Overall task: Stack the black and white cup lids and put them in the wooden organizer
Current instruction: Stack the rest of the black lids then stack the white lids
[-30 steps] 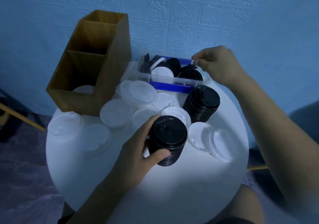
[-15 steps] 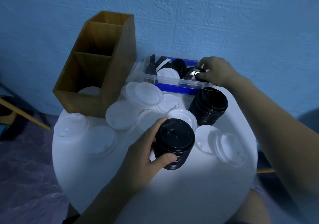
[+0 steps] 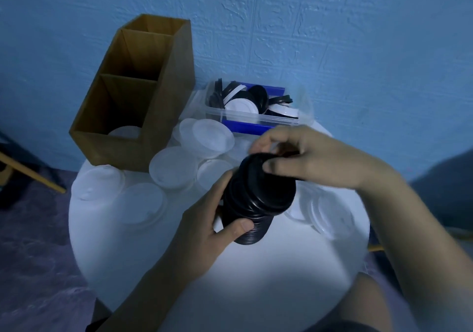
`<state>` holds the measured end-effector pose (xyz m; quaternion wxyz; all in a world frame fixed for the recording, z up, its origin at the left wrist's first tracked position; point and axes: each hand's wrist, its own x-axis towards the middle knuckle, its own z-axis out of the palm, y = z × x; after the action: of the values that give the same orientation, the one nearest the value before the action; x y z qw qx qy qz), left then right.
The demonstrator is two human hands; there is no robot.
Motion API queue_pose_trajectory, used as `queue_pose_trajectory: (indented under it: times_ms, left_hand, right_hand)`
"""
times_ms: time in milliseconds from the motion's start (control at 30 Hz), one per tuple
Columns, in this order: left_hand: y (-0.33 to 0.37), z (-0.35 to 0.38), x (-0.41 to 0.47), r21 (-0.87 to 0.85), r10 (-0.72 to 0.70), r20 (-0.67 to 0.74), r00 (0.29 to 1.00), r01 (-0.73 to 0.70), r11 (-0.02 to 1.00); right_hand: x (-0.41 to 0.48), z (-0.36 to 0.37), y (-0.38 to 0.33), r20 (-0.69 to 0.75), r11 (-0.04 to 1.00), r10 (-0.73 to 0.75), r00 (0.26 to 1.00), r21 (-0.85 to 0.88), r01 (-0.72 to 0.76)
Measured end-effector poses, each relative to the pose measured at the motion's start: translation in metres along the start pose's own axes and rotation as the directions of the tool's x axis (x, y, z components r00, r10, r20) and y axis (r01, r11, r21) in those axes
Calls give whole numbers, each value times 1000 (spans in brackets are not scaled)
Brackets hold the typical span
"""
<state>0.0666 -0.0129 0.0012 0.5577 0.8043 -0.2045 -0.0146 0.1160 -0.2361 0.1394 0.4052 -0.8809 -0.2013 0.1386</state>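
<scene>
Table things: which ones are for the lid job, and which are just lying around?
For the job: black lid stack, gripped by left hand and right hand; white lids; wooden organizer; clear bin of lids.
Lying about: yellow stick, far left.

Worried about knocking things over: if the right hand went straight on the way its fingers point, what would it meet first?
The right hand points left; its fingers seem to pinch the top of the black lid stack. Past that, likely the loose white lids; depth is unclear.

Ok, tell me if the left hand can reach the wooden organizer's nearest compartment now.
Probably yes: left hand grips the black lid stack, but only flat white lids lie between it and the wooden organizer, whose top is open.
</scene>
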Motion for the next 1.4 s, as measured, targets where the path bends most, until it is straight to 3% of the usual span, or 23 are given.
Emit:
queue_pose_trajectory:
  times_ms: [67, 133, 200, 300, 367, 633, 800, 867, 1000, 1267, 1400]
  left_hand:
    - [1, 1, 0, 1, -1, 4, 1000, 1, 1000]
    - [2, 2, -1, 2, 0, 1, 1000, 0, 1000]
    - [3, 2, -1, -7, -5, -2, 1000, 5, 1000]
    - [3, 2, -1, -6, -3, -5, 1000, 3, 1000]
    - [5, 2, -1, -18, -3, -12, 1000, 2, 1000]
    - [7, 2, -3, -18, 10, -38, 999, -10, 1000]
    - [5, 1, -2, -6, -21, -30, 999, 21, 1000]
    - [4, 0, -2, 14, -12, -29, 1000, 13, 1000]
    - [5, 1, -3, 33, 2, -26, 1000, -1, 999]
    - [5, 1, -2, 18, -9, -19, 1000, 9, 1000]
    - [6, 0, -2, 17, -5, -16, 1000, 5, 1000]
  right_hand:
    - [-5, 18, 6, -35, 999, -4, 999, -47, 2]
    - [-11, 33, 10, -82, 1000, 4, 997, 13, -3]
    - [-18, 44, 11, -190, 999, 44, 981, 9, -43]
    - [-31, 55, 3, -407, 964, 37, 913, -228, -140]
    - [-41, 65, -7, -445, 910, 10, 895, -366, -193]
    - [-53, 73, -20, -354, 895, 112, 929, -369, -249]
    - [-49, 27, 1, -428, 985, 149, 891, -16, -172]
    - [-42, -5, 21, -481, 975, 167, 860, -49, -217]
    - [-23, -43, 58, -421, 934, 256, 870, -124, -335]
    - [-11, -48, 76, -175, 959, 246, 953, -100, -266]
    - [-11, -34, 80, -298, 973, 189, 936, -71, -220]
